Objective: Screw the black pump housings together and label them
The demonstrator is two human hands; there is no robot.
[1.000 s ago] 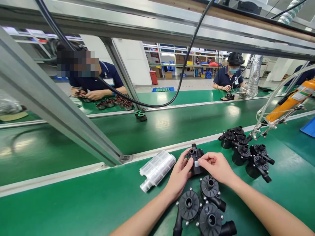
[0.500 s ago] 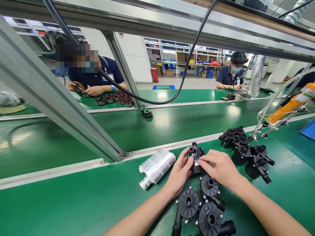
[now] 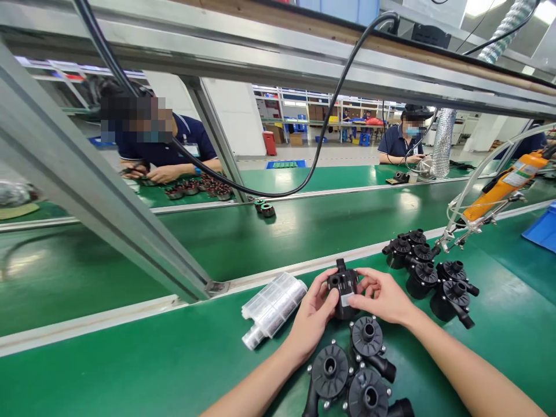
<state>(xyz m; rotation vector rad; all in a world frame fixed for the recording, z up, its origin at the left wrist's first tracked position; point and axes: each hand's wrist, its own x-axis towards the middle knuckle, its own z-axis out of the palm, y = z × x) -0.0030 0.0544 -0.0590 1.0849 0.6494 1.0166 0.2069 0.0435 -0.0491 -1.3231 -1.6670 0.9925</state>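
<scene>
A small black pump with a nozzle is tilted in my hands above the green bench. My left hand is closed round its left side, thumb on the front. At its right, my right hand has its thumb on a pale label and its index finger against the upper edge of the body. The undersides of the fingers are partly hidden. Closer to me stand three more black pumps. A clear plastic-wrapped roll of what may be labels lies left of my left hand.
Several black pumps stand at the right, beside an orange electric screwdriver on a metal arm. A blue bin is at the right edge. An aluminium post and a hanging black cable cross the view. Co-workers sit opposite.
My right hand's fingers have spread from a pinch at the label to the pump's upper right edge, with the thumb still at the label. The whole view has shifted slightly.
</scene>
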